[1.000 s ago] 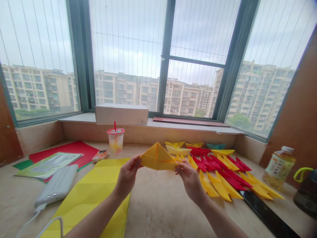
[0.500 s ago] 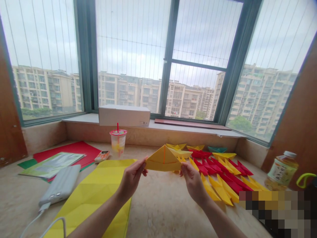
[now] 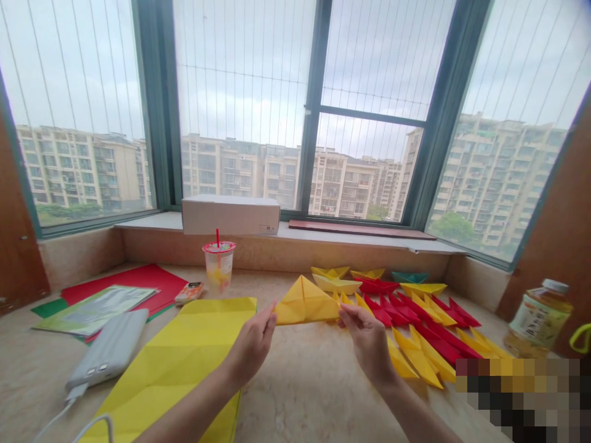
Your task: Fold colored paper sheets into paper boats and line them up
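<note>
A folded yellow paper piece, shaped like a hat or boat with a peak in the middle, is held above the counter. My left hand pinches its left corner, thumb on the near side. At the opposite corner my right hand grips it between thumb and fingers. Beneath my left forearm lies a creased yellow sheet of paper. Close to my right hand stand several folded paper boats, among them a yellow boat, a red boat and a green one.
On the left lie a power bank with a white cable, a green-white packet and red paper. A cup with a straw stands at the back, a bottle at the right. A white box rests on the window ledge.
The folded yellow paper has tilted and shifted slightly left, and its face now shows different fold lines. Both hands keep hold of its corners. The view has shifted slightly.
</note>
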`<state>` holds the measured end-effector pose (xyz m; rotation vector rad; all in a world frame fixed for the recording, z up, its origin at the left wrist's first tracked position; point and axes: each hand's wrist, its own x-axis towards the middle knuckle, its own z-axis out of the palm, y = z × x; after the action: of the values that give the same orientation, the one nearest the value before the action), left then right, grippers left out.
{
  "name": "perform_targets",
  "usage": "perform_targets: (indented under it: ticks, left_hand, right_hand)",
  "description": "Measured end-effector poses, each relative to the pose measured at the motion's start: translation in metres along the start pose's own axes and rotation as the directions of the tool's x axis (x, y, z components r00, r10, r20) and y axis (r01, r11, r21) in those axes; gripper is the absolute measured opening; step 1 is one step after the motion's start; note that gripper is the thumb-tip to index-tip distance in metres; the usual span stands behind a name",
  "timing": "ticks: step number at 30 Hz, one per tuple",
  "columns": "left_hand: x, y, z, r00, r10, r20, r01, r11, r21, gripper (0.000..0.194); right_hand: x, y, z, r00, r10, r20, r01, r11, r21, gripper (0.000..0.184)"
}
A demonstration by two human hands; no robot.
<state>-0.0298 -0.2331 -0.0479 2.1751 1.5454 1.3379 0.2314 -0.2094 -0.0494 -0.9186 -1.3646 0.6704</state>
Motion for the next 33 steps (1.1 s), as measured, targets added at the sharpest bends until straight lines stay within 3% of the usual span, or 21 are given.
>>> perform_targets:
  ticks: [5, 9, 13, 17, 21, 24, 26, 30, 33]
  left_hand:
    - [-0.001, -0.001, -0.001, 0.995, 0.057, 0.087, -0.057, 0.998, -0.002, 0.052]
    - [-0.001, -0.001, -0.001, 0.996, 0.083, 0.039, -0.081, 0.995, -0.054, 0.047]
    - [-0.003, 0.004, -0.002, 0.998, -0.043, 0.049, 0.05, 0.989, -0.141, 0.045]
    - [-0.007, 0.011, 0.0, 0.972, -0.215, 0.096, 0.234, 0.928, -0.289, 0.043]
    - [-0.01, 0.024, 0.01, 0.963, -0.213, 0.165, 0.265, 0.855, -0.446, 0.043]
    - [-0.012, 0.041, 0.015, 0.961, -0.15, 0.234, 0.263, 0.765, -0.588, 0.04]
    - [-0.015, 0.054, 0.015, 0.958, -0.084, 0.275, 0.255, 0.691, -0.677, 0.037]
    - [-0.022, 0.069, 0.01, 0.954, -0.029, 0.3, 0.268, 0.533, -0.802, 0.033]
    - [-0.028, 0.071, 0.009, 0.937, -0.01, 0.349, 0.328, 0.37, -0.869, 0.038]
  right_hand:
    - [0.003, 0.0, -0.003, 0.989, -0.148, 0.021, 0.149, 0.973, -0.174, 0.039]
    - [0.001, -0.005, -0.003, 0.975, -0.219, 0.036, 0.221, 0.947, -0.231, 0.029]
    - [-0.003, -0.011, -0.004, 0.944, -0.325, 0.049, 0.326, 0.903, -0.281, 0.021]
    - [-0.01, -0.02, -0.003, 0.863, -0.491, 0.12, 0.5, 0.795, -0.344, 0.021]
    - [-0.022, -0.033, 0.005, 0.713, -0.644, 0.279, 0.698, 0.613, -0.37, 0.04]
    - [-0.032, -0.042, 0.014, 0.604, -0.691, 0.398, 0.796, 0.492, -0.354, 0.056]
    - [-0.038, -0.045, 0.02, 0.566, -0.685, 0.459, 0.823, 0.442, -0.355, 0.061]
    - [-0.044, -0.047, 0.026, 0.531, -0.669, 0.52, 0.845, 0.371, -0.386, 0.063]
    - [-0.044, -0.049, 0.028, 0.541, -0.644, 0.542, 0.839, 0.365, -0.404, 0.063]
